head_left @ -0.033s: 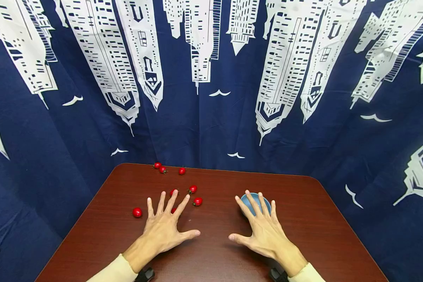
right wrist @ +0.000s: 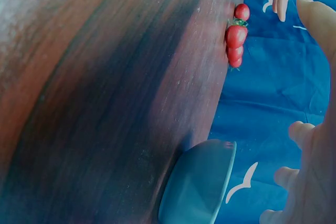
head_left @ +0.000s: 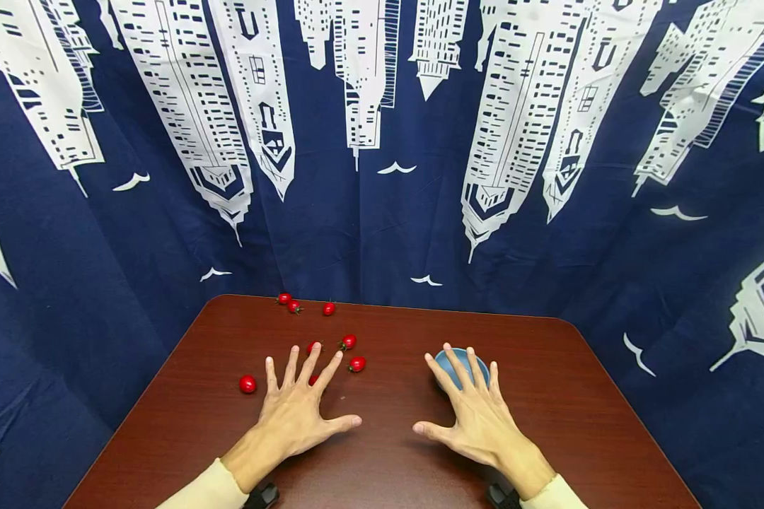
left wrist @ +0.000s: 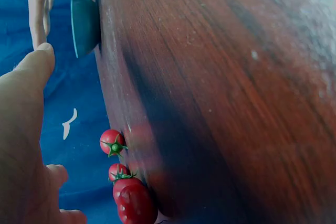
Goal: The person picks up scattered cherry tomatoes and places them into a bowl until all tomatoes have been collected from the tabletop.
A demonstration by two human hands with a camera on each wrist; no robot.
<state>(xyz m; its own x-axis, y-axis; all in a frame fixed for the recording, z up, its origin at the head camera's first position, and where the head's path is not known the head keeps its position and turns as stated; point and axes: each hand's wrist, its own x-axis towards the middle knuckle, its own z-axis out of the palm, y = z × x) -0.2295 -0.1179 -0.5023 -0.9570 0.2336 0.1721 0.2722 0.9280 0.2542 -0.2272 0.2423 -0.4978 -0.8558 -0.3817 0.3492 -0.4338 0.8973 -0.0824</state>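
On comparison of the earlier head view with the present one, no change is discernible, the left hand [head_left: 293, 422], right hand [head_left: 482, 424], red tomatoes [head_left: 356, 364] and blue bowl [right wrist: 198, 186] registering no visible displacement, while the wrist views have no earlier counterpart for checking.

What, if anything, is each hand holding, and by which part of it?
Nothing is held: the left hand and right hand hover open above the table, touching neither the tomatoes nor the bowl.

Free lane over the table [head_left: 397, 353] between tomatoes [head_left: 357, 364] and bowl [right wrist: 199, 182].
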